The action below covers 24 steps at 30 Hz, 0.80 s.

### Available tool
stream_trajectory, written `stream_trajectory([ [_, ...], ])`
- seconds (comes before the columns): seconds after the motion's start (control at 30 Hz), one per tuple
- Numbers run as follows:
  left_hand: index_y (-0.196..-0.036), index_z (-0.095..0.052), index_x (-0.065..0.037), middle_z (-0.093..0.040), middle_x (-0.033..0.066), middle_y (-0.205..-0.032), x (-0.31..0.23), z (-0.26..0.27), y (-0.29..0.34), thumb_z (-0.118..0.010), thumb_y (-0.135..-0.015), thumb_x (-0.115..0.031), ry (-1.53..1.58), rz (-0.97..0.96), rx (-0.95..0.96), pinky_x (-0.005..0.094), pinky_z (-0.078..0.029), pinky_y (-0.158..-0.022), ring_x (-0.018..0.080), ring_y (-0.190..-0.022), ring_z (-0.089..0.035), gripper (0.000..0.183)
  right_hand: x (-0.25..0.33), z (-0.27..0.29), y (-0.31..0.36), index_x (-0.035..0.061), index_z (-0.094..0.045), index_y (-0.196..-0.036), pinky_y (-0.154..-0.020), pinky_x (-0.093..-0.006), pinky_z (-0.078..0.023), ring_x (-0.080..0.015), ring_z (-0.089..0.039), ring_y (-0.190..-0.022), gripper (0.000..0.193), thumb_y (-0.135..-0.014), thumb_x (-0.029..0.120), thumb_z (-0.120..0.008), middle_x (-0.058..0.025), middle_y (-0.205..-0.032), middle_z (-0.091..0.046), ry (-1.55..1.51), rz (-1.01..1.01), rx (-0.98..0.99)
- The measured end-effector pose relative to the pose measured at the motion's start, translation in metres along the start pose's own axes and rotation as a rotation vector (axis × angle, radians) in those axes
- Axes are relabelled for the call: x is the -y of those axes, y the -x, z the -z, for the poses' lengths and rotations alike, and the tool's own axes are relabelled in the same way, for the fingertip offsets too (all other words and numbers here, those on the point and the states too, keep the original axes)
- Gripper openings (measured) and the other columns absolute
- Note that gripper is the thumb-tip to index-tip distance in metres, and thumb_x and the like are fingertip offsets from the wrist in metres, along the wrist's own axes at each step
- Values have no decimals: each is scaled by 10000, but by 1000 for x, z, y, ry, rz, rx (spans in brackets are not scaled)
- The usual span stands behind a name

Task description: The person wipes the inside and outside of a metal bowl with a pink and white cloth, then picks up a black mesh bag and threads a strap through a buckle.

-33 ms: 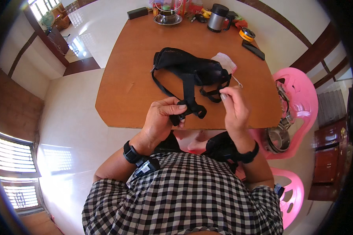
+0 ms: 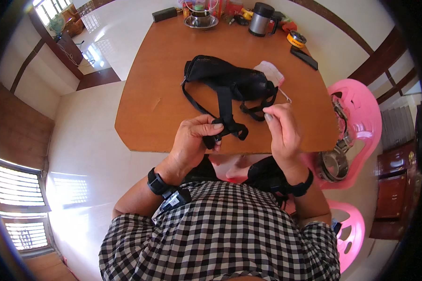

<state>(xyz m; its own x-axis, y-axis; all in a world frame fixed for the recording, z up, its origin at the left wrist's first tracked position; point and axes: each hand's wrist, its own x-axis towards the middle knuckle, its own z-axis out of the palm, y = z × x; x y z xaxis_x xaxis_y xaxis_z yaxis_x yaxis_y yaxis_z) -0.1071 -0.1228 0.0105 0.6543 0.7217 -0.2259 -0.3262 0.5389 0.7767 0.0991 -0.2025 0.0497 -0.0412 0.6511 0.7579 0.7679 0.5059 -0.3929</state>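
The brown desk (image 2: 159, 103) filled the middle of the view, with a pink chair (image 2: 361, 117) at its right edge. A black mesh bag (image 2: 225, 77) lay near the desk's centre, its straps trailing toward the person, and a white cloth (image 2: 272, 72) lay just beside it on the right. At the far edge stood a dark mug (image 2: 261, 19), a round tray (image 2: 200, 21), a yellow tape roll (image 2: 296, 39) and a black remote (image 2: 305, 57). The left hand (image 2: 194, 140) was clenched on the strap buckle (image 2: 225, 129) at the near edge. The right hand (image 2: 281, 129) pinched a thin strap end (image 2: 258, 112) between thumb and fingers.
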Motion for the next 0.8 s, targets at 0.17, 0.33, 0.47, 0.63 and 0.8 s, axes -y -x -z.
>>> stream_trajectory([
  [0.17,-888,-595,4,-601,89,-712,3,-11,-4,-656,-881,-172,4,-1,17,306,-475,-541,182,-605,-595,186,9,-12,-11,18,-627,-968,-696,-395,-449,-284,-594,-808,270,-701,29,-667,-96,-869,-566,166,321,135],
  [0.33,-837,-595,5,-598,82,-693,1,-13,-2,-673,-873,-98,75,24,6,278,-470,-490,179,-524,-588,134,2,-12,-9,16,-629,-932,-663,-379,-454,-276,-595,-796,243,-696,44,-677,-83,-836,-559,141,309,117],
  [0.47,-833,-592,7,-598,81,-675,4,-12,-1,-659,-886,-117,43,49,15,276,-474,-490,176,-517,-585,150,8,-13,-8,3,-630,-915,-660,-365,-469,-271,-602,-805,226,-706,81,-668,-91,-833,-566,225,346,152],
  [0.63,-833,-589,8,-590,81,-653,13,-11,-4,-647,-895,-132,21,139,32,273,-463,-470,174,-510,-582,164,8,-14,-3,-26,-620,-920,-657,-362,-473,-276,-596,-795,248,-719,117,-648,-111,-805,-553,385,466,209],
  [0.8,-848,-595,9,-588,78,-662,16,-10,-3,-662,-882,-126,34,149,46,271,-447,-456,166,-504,-570,154,-2,-17,12,-10,-618,-916,-618,-358,-461,-250,-585,-733,226,-728,114,-639,-93,-767,-541,365,405,230],
])
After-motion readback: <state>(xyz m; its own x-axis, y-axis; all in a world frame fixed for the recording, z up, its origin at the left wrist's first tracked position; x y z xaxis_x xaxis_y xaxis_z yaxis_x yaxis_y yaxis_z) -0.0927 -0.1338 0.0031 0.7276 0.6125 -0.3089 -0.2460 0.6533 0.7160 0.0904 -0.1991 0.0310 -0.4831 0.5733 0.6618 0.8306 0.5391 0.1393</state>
